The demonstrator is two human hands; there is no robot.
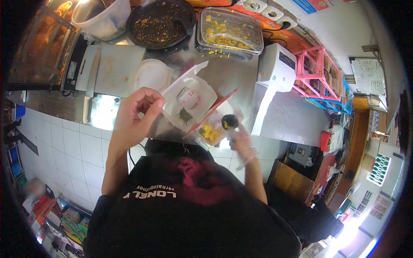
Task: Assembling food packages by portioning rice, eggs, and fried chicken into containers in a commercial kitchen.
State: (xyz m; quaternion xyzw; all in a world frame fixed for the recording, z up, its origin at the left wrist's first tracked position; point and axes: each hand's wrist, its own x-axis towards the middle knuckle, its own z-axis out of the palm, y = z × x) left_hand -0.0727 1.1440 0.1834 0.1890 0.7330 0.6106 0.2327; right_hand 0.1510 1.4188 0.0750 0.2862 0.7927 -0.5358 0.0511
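Right now, your left hand [138, 112] pinches an open white box [201, 87] between its fingers at the near edge of the surface [241, 77], yellow food [210, 133] inside; your blurred right hand [243, 145] meets a round black thing [229, 121], grip unclear.

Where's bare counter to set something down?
Largest patch: steel counter right of the paper strip, in front of the pink rack. Smaller one: between the clear tub and the open white box, left of the white machine; some yellow bits lie by the tub. Crowded: the left side, with cutting board, knife, white dish and black pan.
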